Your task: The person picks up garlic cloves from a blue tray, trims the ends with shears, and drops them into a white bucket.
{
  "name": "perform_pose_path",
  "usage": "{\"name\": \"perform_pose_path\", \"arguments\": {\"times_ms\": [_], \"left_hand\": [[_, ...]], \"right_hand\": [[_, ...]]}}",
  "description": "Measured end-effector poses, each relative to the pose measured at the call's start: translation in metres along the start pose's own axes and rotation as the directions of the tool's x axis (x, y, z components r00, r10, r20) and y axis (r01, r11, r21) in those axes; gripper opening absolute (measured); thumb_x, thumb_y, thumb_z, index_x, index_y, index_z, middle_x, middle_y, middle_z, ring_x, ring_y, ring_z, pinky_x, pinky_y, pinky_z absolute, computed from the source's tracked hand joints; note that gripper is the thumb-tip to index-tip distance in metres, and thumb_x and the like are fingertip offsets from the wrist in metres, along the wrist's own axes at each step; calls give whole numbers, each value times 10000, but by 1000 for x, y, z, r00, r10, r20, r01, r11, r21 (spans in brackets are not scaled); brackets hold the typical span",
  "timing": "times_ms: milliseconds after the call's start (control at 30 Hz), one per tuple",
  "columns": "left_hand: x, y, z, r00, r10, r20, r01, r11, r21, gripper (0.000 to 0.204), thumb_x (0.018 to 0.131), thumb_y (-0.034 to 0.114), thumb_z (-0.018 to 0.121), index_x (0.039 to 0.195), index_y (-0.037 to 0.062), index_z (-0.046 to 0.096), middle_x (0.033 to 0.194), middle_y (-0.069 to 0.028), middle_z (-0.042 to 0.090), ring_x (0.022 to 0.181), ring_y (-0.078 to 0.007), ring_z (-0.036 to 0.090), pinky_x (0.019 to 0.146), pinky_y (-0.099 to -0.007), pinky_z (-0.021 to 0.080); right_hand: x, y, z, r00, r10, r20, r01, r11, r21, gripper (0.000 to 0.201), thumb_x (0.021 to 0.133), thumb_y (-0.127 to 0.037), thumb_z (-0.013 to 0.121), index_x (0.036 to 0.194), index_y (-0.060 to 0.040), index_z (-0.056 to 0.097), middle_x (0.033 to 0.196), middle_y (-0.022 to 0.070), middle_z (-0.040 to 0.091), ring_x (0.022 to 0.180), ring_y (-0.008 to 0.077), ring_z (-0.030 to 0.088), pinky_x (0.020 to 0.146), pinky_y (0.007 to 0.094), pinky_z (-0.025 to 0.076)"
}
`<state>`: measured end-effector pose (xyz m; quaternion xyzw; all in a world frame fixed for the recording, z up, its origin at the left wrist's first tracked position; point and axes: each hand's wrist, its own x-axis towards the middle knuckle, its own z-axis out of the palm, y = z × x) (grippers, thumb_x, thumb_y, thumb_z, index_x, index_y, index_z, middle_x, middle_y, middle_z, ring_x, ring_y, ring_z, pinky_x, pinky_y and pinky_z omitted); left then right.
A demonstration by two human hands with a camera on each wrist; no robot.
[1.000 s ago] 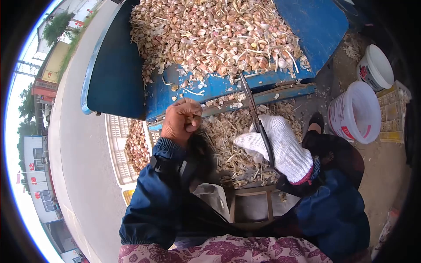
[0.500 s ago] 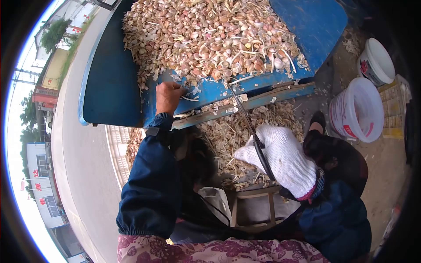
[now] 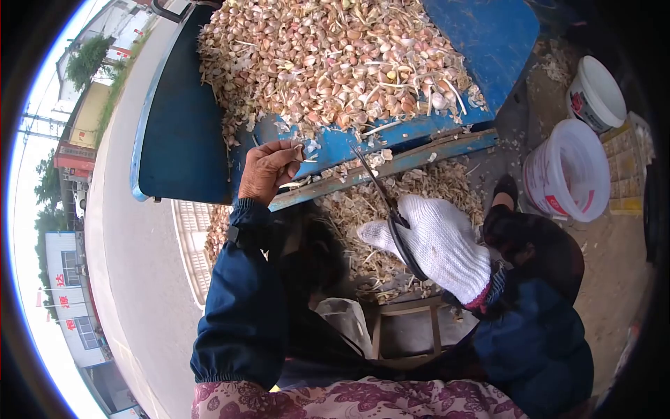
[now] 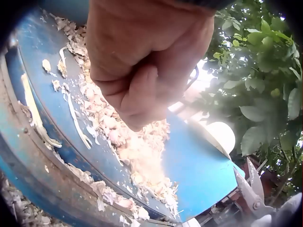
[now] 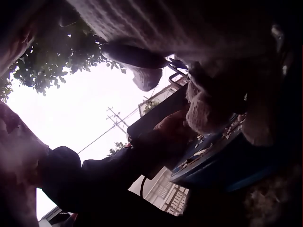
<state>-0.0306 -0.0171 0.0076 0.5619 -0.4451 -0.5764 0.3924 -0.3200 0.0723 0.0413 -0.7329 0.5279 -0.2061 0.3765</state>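
The bare left hand pinches a small pale garlic piece over the front edge of the blue tray. In the left wrist view the curled fingers of the left hand hide that piece. A white knitted glove covers the right hand, which grips dark-handled shears pointing at the tray edge. The shears stand with blades parted in the left wrist view. A heap of garlic cloves lies in the tray. The right wrist view is dark, with a shears handle under the glove.
Dry stems and skins lie below the tray's front rail. White plastic crates stand at the left. On the right are a white tub, a smaller bucket and a yellow crate. A wooden frame is near the knees.
The left hand went up to the tray edge, then drew slightly back with a garlic piece between its fingertips. The shears shifted a little left with the gloved hand.
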Motion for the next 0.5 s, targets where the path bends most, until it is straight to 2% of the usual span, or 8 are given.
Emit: {"name": "perform_pose_path", "arguments": {"times_ms": [33, 167, 267, 367, 500], "left_hand": [[-6, 5, 3, 998, 4, 59, -5, 1000, 14, 189, 864, 67, 610, 969, -88, 639, 696, -62, 597, 529, -48, 484, 436, -161, 295], [-34, 15, 29, 993, 97, 74, -89, 992, -94, 232, 861, 60, 625, 1041, -85, 643, 798, -84, 635, 573, -69, 519, 438, -173, 294], [-46, 20, 36, 989, 99, 110, -89, 992, -93, 235, 845, 50, 661, 1046, -72, 655, 808, -74, 649, 600, -73, 548, 464, -164, 354], [-52, 20, 43, 991, 92, 96, -83, 993, -88, 225, 845, 16, 650, 1054, -68, 654, 793, -70, 631, 579, -82, 521, 439, -178, 296], [-55, 19, 44, 992, 83, 93, -72, 991, -109, 244, 848, 22, 650, 1076, -64, 654, 788, -69, 630, 579, -92, 524, 441, -180, 298]], "right_hand": [[1, 1, 5, 1000, -5, 1, 5, 998, -58, 589, 785, -579, 683, 661, -17, 560, 551, 182, 549, 545, 358, 598, 503, 426, 452], [0, 2, 16, 997, -70, -13, 66, 981, -182, 587, 779, -602, 672, 698, -35, 546, 546, 168, 533, 537, 366, 581, 503, 435, 447], [1, 2, 19, 993, -115, -42, 101, 963, -249, 583, 763, -610, 675, 701, -44, 552, 545, 154, 533, 533, 355, 583, 499, 436, 449], [2, 4, 22, 989, -135, -57, 112, 948, -299, 600, 734, -634, 680, 718, -47, 557, 582, 140, 568, 550, 339, 599, 515, 451, 452], [2, 2, 20, 986, -156, -65, 127, 938, -323, 599, 727, -628, 693, 732, -43, 565, 593, 148, 579, 574, 340, 617, 519, 446, 455]]}}
